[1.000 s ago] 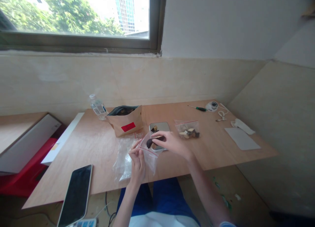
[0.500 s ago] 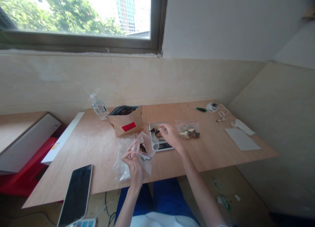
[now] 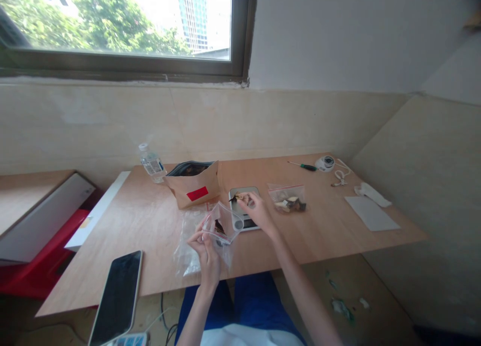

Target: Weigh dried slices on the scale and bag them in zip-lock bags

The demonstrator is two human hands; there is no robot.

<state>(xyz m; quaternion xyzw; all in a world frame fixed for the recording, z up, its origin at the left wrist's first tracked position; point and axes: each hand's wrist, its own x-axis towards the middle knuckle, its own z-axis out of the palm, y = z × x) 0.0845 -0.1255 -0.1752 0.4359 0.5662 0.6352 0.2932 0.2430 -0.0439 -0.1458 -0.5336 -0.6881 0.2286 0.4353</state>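
My left hand (image 3: 206,251) pinches a small clear zip bag (image 3: 228,216), its mouth spread open and a dark dried piece (image 3: 220,228) inside. Over the small white digital scale (image 3: 256,191), the fingers of my right hand (image 3: 257,212) close on a pale-and-dark dried piece (image 3: 244,198) at the pan. Other dark bits lie at their left on the pan. The bag overlaps the scale's near left corner. Beneath my left hand, more clear plastic bags (image 3: 187,256) lie flat on the table. A filled zip bag of dried pieces (image 3: 291,205) sits right of the scale.
An open brown paper pouch with a red label (image 3: 195,188) stands behind the bags, beside a water bottle (image 3: 152,164). A tablet (image 3: 118,296) overhangs the front left edge. A screwdriver (image 3: 306,166), a dome camera (image 3: 324,163) and white paper (image 3: 372,213) lie at right.
My right hand has shifted slightly left and lower over the pan, its fingers now on a dried piece. My left hand keeps the zip bag almost in place.
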